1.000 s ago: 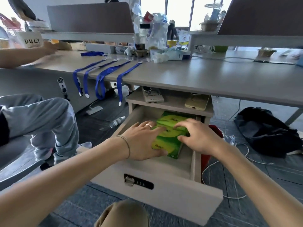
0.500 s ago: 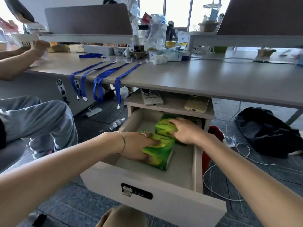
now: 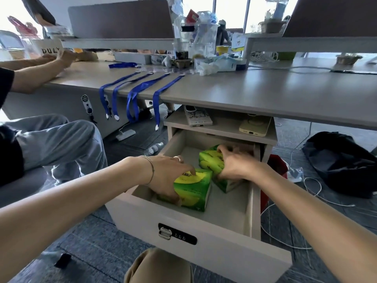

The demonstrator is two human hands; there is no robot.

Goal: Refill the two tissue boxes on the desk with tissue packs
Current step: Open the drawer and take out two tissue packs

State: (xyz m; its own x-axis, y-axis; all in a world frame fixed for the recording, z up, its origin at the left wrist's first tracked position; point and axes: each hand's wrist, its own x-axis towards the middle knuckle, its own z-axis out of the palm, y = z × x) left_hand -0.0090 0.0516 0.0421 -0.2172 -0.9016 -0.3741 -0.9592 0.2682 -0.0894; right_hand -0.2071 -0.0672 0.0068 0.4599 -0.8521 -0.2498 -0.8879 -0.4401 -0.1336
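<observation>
Head view: since a second ago the single green bundle has come apart into two tissue packs, one per hand, so both refills are now in hand inside the open drawer (image 3: 206, 237). Left hand (image 3: 163, 176) curls over the near tissue pack (image 3: 192, 190), fingers clasped on its top and left side. Right hand (image 3: 232, 166) clenches round the far tissue pack (image 3: 211, 160), just behind and beside the first. Judging by this, lifting both out comes next. Desk edge (image 3: 265, 107) overhangs the drawer, and blue lanyards (image 3: 132, 99) dangle to the left. Clutter (image 3: 204, 58) crowds the desk back; I cannot make out the tissue boxes there. Another person's arm (image 3: 32, 78) rests far left.
</observation>
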